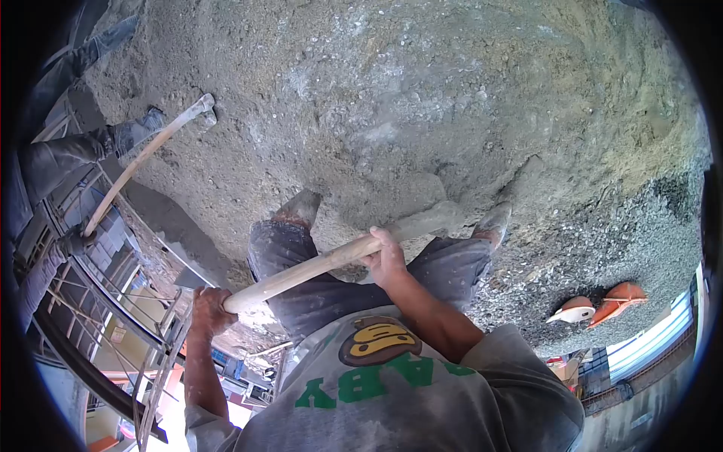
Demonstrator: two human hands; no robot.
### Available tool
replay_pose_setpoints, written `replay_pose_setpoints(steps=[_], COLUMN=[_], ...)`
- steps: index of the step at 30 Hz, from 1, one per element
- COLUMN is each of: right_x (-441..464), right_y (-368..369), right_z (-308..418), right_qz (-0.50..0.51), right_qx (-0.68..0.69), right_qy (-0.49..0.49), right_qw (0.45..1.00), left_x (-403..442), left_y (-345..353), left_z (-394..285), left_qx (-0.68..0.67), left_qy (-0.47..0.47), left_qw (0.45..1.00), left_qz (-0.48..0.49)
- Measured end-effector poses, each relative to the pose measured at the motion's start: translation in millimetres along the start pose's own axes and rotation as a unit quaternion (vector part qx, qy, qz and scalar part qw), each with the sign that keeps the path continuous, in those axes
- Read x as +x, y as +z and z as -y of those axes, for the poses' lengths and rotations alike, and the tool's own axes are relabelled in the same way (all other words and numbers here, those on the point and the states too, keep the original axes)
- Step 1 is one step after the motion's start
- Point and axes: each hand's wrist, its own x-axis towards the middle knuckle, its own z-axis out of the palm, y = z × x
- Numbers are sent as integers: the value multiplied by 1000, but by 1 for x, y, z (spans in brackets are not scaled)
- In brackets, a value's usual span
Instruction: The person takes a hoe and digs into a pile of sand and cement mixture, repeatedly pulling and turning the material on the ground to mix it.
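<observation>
Both my hands grip the long wooden handle of a hoe [312, 269], which slants across in front of my legs. My left hand [212, 310] is wrapped round its butt end at the lower left. Farther up the handle, my right hand [386, 258] is closed near the grey, cement-coated end. The hoe's head lies down at the wet grey mix [376, 135] between my feet, and its blade is hard to tell from the mix.
At the left another person's leg [68, 158] stands by the mix, with a second hoe [143, 156] reaching into it. Dark gravel [542, 275] lies at the right, with an orange object [617, 303] and a whitish one [574, 309] on it. Metal scaffolding [113, 301] is at the lower left.
</observation>
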Motion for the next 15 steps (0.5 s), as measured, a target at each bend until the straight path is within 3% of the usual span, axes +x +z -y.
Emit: replay_pose_setpoints(steps=[4, 6, 7, 9, 13, 15], right_x=[-27, -33, -38, -41, -74, -100], right_y=[12, 8, 0, -23, -66, -93], right_z=[2, 29, 52, 112, 236, 291], right_qz=[74, 86, 88, 68, 16, -11], right_qx=[3, 4, 4, 0, 129, 190], right_qy=[39, -19, -53, -157, -366, -395], right_qw=[996, 996, 995, 985, 921, 899], left_x=[48, 87, 101, 121, 99, 77], left_y=[0, -23, -41, -55, -75, -77], left_z=[43, 20, -10, -70, -198, -243], left_qx=[17, 3, -8, -40, -127, -178], left_qy=[-30, 23, 25, 112, 261, 325], left_qw=[987, 973, 977, 957, 938, 922], left_qz=[-156, -229, -213, -263, -187, -116])
